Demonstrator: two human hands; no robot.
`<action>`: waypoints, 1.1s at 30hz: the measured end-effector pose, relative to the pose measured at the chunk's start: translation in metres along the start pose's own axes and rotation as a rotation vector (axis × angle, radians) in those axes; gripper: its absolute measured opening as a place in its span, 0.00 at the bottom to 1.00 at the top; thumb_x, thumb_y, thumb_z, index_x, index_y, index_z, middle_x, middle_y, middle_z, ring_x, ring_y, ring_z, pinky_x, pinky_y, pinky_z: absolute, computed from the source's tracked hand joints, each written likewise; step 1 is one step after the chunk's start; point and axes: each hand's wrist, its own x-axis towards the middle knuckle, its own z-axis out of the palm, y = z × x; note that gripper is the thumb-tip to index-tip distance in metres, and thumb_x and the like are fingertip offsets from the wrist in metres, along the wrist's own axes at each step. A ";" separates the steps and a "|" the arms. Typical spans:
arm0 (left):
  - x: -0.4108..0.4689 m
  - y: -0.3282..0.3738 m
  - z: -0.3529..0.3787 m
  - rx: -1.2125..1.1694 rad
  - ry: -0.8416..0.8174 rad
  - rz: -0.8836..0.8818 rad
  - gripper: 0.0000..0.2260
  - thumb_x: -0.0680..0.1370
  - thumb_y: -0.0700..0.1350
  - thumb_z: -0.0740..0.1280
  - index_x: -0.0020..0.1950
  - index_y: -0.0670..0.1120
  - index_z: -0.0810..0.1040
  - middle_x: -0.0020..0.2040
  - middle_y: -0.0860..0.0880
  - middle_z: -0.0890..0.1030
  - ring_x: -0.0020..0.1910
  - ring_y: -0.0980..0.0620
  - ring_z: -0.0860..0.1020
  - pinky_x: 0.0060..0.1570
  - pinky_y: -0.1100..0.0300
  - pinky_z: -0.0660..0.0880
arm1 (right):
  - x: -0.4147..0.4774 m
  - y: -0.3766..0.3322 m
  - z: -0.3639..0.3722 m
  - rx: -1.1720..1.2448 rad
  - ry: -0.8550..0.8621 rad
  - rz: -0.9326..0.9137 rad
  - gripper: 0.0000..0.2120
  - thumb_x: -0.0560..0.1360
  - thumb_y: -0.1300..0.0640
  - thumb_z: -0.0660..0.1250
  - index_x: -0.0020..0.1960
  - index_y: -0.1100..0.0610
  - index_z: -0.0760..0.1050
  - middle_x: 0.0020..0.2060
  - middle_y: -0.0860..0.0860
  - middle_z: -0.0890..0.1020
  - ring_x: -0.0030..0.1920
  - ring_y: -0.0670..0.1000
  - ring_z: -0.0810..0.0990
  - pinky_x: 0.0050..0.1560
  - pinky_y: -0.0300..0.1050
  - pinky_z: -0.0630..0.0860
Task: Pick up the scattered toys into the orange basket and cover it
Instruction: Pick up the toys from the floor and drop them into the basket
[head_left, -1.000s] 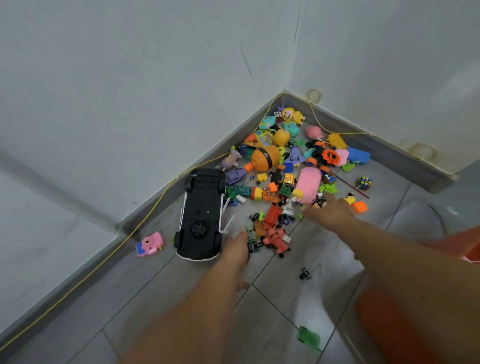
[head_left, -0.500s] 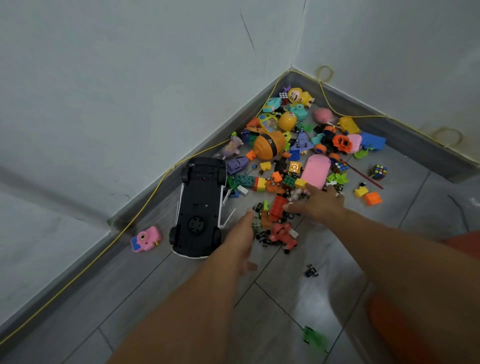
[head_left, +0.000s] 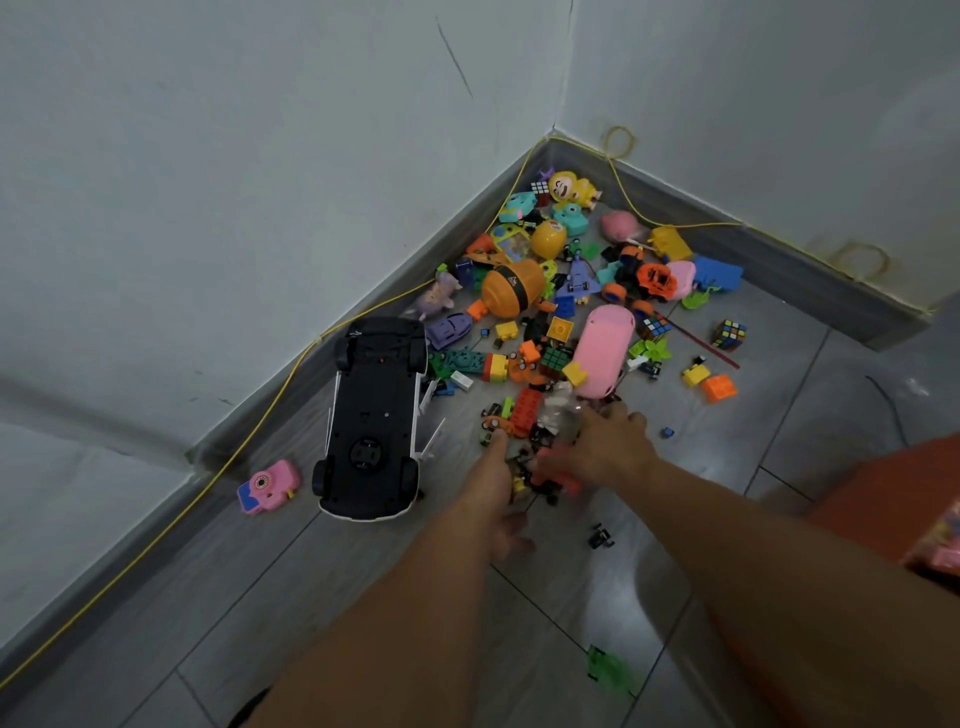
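**Both hands down in the near edge of the toy pile**

At the far left, a pink toy camera (head_left: 268, 487) lies on the tiled floor (head_left: 291, 613) beside the skirting. Just right of it a large black-and-white toy car (head_left: 371, 415) rests upside down, wheels up.

The left hand (head_left: 491, 480) reaches in right of the car. Its fingers (head_left: 497, 441) are stretched forward and close together, the tip touching a small orange wheeled toy (head_left: 496, 425). They clasp nothing that can be seen.

The right hand (head_left: 608, 448) lies palm down on the small toys next to it, its fingers (head_left: 626, 418) spread towards the pink oblong toy (head_left: 602, 351). A red toy (head_left: 560, 477) sits under the thumb side. The hand is blurred, so I cannot tell whether it grips that toy.

Beyond both hands the scattered toys (head_left: 561, 291) fill the corner between the two walls. A puzzle cube (head_left: 730, 334) and an orange brick (head_left: 719, 387) lie apart at the right.

The orange basket (head_left: 883, 493) stands at the right edge, only partly in view, well apart from the pile.
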 end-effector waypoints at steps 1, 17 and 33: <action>0.000 -0.001 0.001 -0.003 -0.008 0.006 0.29 0.79 0.71 0.57 0.61 0.48 0.79 0.61 0.44 0.79 0.62 0.38 0.74 0.67 0.37 0.70 | -0.005 -0.002 0.005 -0.006 -0.003 -0.007 0.54 0.59 0.26 0.73 0.78 0.43 0.59 0.75 0.59 0.59 0.74 0.66 0.55 0.70 0.60 0.66; 0.003 -0.058 0.004 -0.164 -0.043 0.048 0.25 0.84 0.60 0.54 0.63 0.43 0.80 0.53 0.36 0.86 0.52 0.36 0.84 0.48 0.48 0.78 | -0.064 -0.005 0.038 0.824 -0.309 0.139 0.48 0.54 0.53 0.81 0.73 0.41 0.69 0.61 0.55 0.79 0.55 0.59 0.84 0.52 0.58 0.85; -0.127 -0.049 0.025 -0.319 -0.143 0.257 0.14 0.83 0.49 0.64 0.59 0.41 0.82 0.52 0.36 0.86 0.54 0.37 0.83 0.53 0.33 0.80 | -0.194 -0.004 -0.049 0.843 -0.208 -0.168 0.31 0.69 0.69 0.74 0.66 0.46 0.72 0.49 0.58 0.83 0.43 0.54 0.83 0.38 0.46 0.83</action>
